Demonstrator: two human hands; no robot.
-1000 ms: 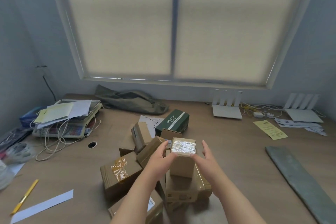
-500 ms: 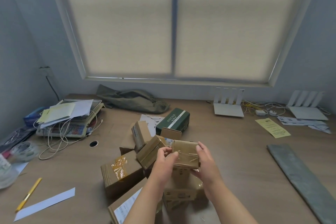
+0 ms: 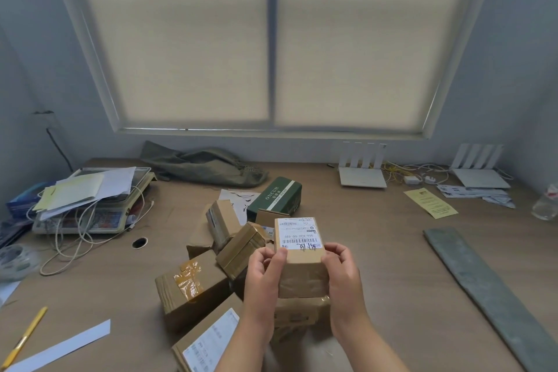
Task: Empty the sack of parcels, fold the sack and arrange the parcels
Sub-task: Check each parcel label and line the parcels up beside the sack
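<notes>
I hold the parcel (image 3: 300, 254) lifted label-up, just nearer me than the green box (image 3: 274, 198), probably to read it before sorting. My left hand (image 3: 264, 278) and right hand (image 3: 342, 273) each curl round one side, pinching it between them above the other parcels (image 3: 193, 287). The sack (image 3: 208, 164) lies crumpled beyond the green box, not yet folded

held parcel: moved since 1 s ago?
Yes. The held parcel has been turned, label face now up, but stays just in front of the green box.
</notes>
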